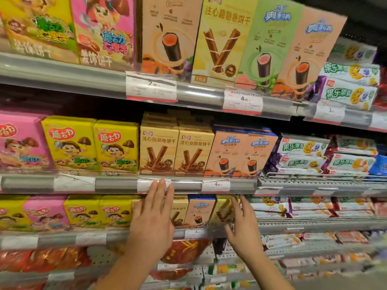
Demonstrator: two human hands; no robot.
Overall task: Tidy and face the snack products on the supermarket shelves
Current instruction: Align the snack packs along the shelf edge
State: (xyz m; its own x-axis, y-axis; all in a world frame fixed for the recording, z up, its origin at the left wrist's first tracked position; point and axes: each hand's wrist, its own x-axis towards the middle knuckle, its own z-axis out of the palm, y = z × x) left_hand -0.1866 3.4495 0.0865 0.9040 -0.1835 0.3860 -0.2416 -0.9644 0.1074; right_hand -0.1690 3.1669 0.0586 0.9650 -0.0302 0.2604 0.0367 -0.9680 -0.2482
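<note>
— Nearest the camera?
— Left hand [154,214], raised flat, fingers straight and close together, holding nothing. Fingertips overlapping the price strip [154,185] of the middle shelf; palm in front of a tan wafer-roll box [178,212] on the shelf below. Touching or just hovering: cannot tell.
— And on the other side?
— Right hand [244,225], open too, fingers spread and slightly bent, gripping nothing. Fingertips at a tilted yellow box [223,210], just right of a peach box with a blue top [201,210]. Contact blurred.
— Further back, middle shelf?
— Two upright tan boxes [177,151] side by side reading 注心脆脆卷饼干, then two peach boxes [240,153] with a blue logo and 可可, faces forward. Left of those, yellow cartoon boxes [92,145] and a pink one [21,143]. Right, stacked white packs [301,147] marked 果乐果香.
— Any prices?
— Top shelf tags [150,86] showing 2.90 and 4.90; below, another starting with 4. Rest too smeared to read.
</note>
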